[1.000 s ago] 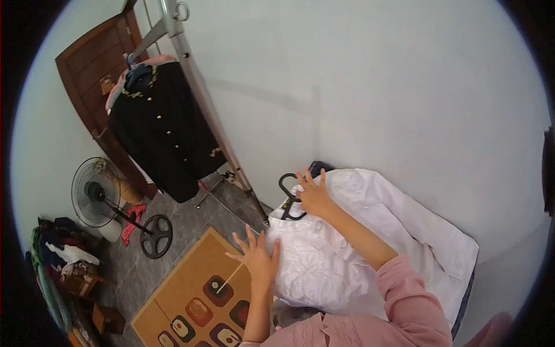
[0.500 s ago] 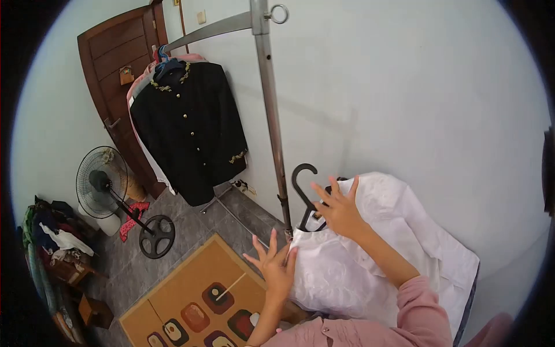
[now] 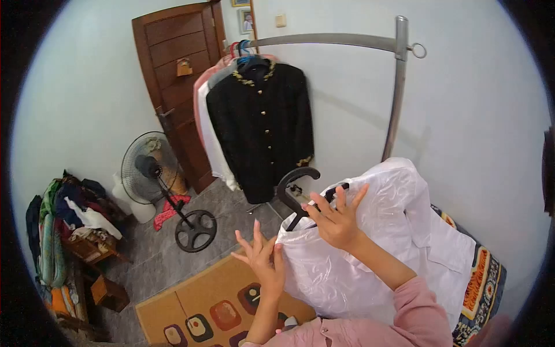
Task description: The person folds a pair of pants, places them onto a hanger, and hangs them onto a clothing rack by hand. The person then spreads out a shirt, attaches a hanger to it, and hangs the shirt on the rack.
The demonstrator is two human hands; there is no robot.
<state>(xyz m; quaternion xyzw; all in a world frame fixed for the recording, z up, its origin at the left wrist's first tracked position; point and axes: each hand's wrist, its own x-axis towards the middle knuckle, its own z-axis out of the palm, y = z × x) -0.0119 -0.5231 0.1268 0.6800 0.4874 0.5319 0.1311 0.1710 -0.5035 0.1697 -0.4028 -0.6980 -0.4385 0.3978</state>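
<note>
A shiny white garment (image 3: 329,266) hangs from a black hanger (image 3: 287,194), whose hook points up between my hands. My left hand (image 3: 263,254) pinches the garment's upper left edge between thumb and a finger, its other fingers spread. At the upper edge on the other side, beside the hanger, my right hand (image 3: 338,222) seems to pinch the fabric, with several fingers raised. Its thumb is hidden. Another white garment with a sleeve (image 3: 416,208) lies behind and to the right.
A metal clothes rack (image 3: 396,98) stands ahead, holding a black jacket (image 3: 260,127) and other clothes. At left are a standing fan (image 3: 151,168) and a clothes pile (image 3: 75,211). A brown rug (image 3: 173,301) covers the floor; a patterned cloth (image 3: 485,277) lies at right.
My view has swung left, so the rack and room sit further right in it. The hanger's hook has tilted towards me. Both hands stay at the garment's upper edge.
</note>
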